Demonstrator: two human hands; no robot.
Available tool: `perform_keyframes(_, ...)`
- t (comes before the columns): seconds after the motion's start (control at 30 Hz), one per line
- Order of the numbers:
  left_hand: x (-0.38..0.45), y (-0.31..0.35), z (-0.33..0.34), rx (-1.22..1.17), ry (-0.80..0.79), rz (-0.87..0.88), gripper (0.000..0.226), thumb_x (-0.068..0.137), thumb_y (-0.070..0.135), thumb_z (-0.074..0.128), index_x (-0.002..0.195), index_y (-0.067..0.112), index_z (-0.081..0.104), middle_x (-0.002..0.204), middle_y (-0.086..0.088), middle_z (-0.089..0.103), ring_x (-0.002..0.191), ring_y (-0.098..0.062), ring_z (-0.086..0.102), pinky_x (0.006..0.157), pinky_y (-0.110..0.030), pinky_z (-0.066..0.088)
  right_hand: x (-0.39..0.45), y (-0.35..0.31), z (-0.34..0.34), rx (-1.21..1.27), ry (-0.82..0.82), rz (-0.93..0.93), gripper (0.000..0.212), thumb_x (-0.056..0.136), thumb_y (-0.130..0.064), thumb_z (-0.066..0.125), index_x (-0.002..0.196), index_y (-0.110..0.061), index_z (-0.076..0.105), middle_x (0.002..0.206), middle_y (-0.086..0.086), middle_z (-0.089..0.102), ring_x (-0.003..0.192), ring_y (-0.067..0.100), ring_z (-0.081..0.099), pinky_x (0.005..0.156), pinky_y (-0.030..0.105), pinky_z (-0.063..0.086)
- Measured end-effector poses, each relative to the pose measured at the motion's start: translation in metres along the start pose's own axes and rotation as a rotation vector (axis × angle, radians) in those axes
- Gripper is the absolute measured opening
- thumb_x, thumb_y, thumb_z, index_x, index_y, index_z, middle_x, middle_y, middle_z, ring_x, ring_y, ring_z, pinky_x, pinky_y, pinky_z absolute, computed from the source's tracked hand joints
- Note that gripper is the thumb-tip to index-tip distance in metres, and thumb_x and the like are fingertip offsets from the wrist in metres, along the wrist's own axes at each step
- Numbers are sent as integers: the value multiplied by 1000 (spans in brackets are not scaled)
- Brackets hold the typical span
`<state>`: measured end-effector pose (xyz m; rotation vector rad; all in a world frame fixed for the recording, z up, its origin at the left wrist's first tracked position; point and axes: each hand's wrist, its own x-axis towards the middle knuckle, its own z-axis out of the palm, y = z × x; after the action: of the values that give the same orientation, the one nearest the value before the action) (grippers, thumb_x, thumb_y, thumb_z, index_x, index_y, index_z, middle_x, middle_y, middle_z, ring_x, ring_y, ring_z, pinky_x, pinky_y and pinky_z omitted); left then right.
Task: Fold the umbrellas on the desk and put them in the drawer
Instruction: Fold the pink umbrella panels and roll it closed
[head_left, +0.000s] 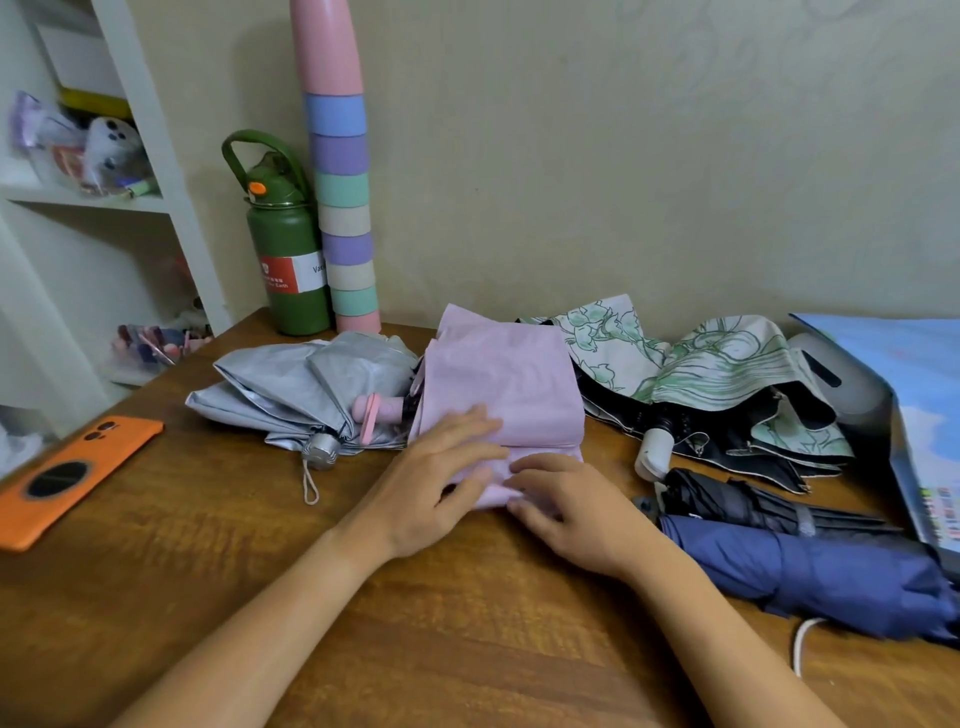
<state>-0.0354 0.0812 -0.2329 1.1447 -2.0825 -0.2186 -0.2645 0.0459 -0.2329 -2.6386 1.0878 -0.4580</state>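
A pink umbrella (501, 374) lies in the middle of the wooden desk (260, 571), its cloth flattened into panels and its pink handle pointing left. My left hand (441, 478) presses flat on the near part of the cloth with straight fingers. My right hand (566, 504) pinches the cloth's near edge with bent fingers. A silver umbrella (301, 395) lies loose to the left. A white umbrella with green flower print and black lining (717, 384) sprawls to the right. Nearer on the right lie a rolled black umbrella (737, 501) and a rolled navy umbrella (810, 571).
An orange phone (72, 473) lies at the desk's left edge. A green bottle (288, 244) and a tall stack of pastel cups (343, 208) stand against the wall. White shelves (171, 208) rise at left. A blue board (919, 410) leans at far right.
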Motion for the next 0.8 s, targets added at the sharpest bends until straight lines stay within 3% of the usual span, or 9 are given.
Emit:
perform_keyframes(0.07,-5,6,-1,-13,-143,-38,64,95,63,55,146,25,56,159,11,41,152,1,22,127,-28,13,2,-1,-1,19,123,24,34,98,-50,42,90,-25,63,86,-11,62,82,15,58,74,46,52)
perform_keyframes(0.13,-8,2,2,87,-191,-102,77,87,67,64,152,29,47,161,16,35,152,6,15,126,-24,13,2,-1,-5,37,208,40,33,97,-51,44,85,-25,59,74,-11,57,72,14,53,68,47,50)
perform_keyframes(0.27,-3,-9,5,-21,7,-179,39,101,44,58,138,32,64,142,8,61,134,-3,52,115,-28,41,-3,-2,-16,40,139,13,34,88,-61,60,108,-34,58,101,-17,60,93,9,56,78,34,48)
perform_keyframes(0.33,-2,-13,5,-73,97,-274,34,100,57,51,120,40,73,103,9,76,93,-8,70,83,-35,55,-3,-1,-18,-16,190,29,28,88,-47,65,107,-30,55,102,-13,58,96,14,56,78,39,49)
perform_keyframes(0.37,-3,-14,3,-83,131,-292,34,98,62,47,95,43,75,77,12,71,69,-7,62,65,-32,49,-2,0,-20,-20,265,39,19,89,-37,64,103,-28,56,98,-11,59,93,17,56,77,42,50)
perform_keyframes(0.43,-4,-12,1,-86,173,-312,51,96,63,43,56,32,46,51,13,43,49,-7,40,51,-22,28,-2,3,-25,27,392,76,4,91,-23,64,92,-25,60,87,-10,60,84,14,57,75,37,49)
perform_keyframes(0.53,-5,-8,0,-83,181,-311,57,97,59,41,53,25,33,48,13,38,47,-8,37,50,-21,25,-3,5,-33,89,460,93,11,94,-15,67,88,-24,67,80,-11,64,81,8,58,74,19,43)
perform_keyframes(0.67,-6,-15,2,-109,166,-299,74,97,64,37,62,1,57,50,14,39,49,-8,37,50,-21,25,-5,5,-37,102,462,69,10,98,-18,66,92,-25,71,84,-10,68,82,7,59,75,23,44)
perform_keyframes(0.8,-5,-8,-2,-149,180,-316,59,105,52,43,54,24,33,48,15,40,47,-7,38,50,-19,26,-7,12,-39,43,368,86,21,89,-24,76,106,-26,65,102,-12,61,95,8,56,82,29,46)
